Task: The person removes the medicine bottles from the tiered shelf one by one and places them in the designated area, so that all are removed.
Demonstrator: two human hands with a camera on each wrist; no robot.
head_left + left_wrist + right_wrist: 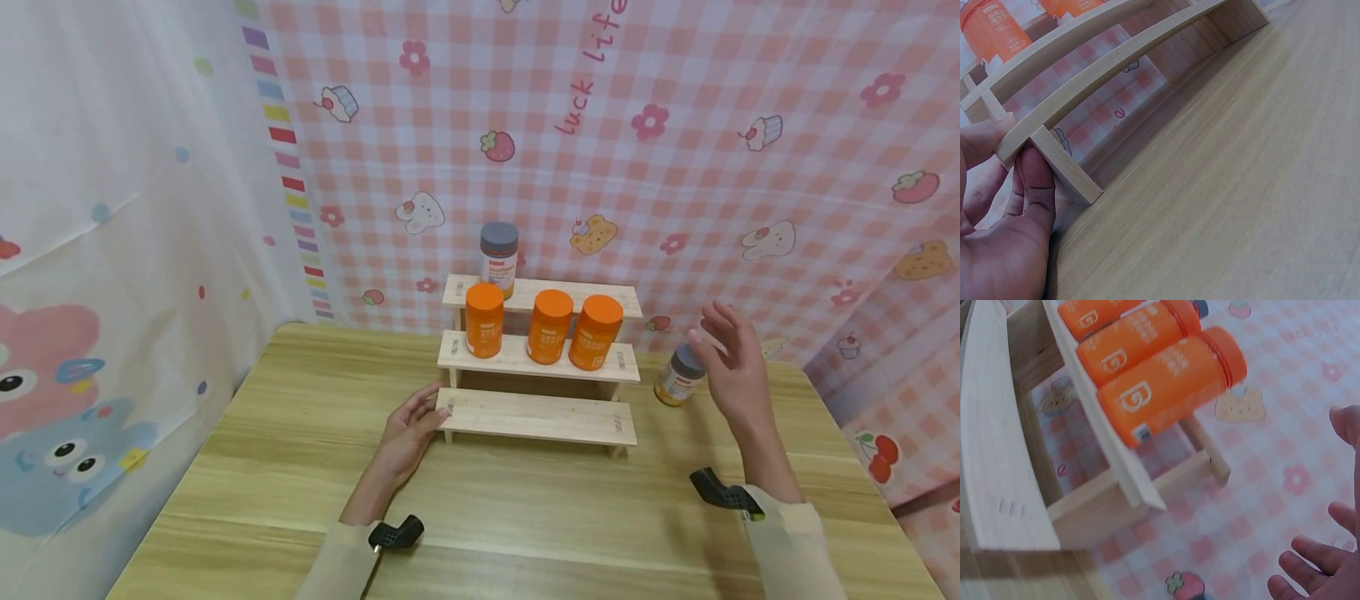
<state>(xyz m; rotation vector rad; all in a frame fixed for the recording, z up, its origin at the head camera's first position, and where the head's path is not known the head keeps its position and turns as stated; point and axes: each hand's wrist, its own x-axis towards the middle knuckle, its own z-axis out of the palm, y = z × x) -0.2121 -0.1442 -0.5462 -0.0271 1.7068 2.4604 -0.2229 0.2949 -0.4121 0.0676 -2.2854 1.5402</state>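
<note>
On the wooden table (300,467), the left hand (408,433) is resting by the left end of a little three-step wooden shelf (540,417), thumb and fingertips lightly touching the corner of the bottom step, fingers pretty relaxed. Over on the right, the right hand (731,362) is hovering in the air with fingers spread, holding nothing, just beside a grey-lidded bottle (678,375) standing on the table. Three orange bottles (551,327) are sitting on the middle step, another grey-capped one (498,258) up top.
</note>
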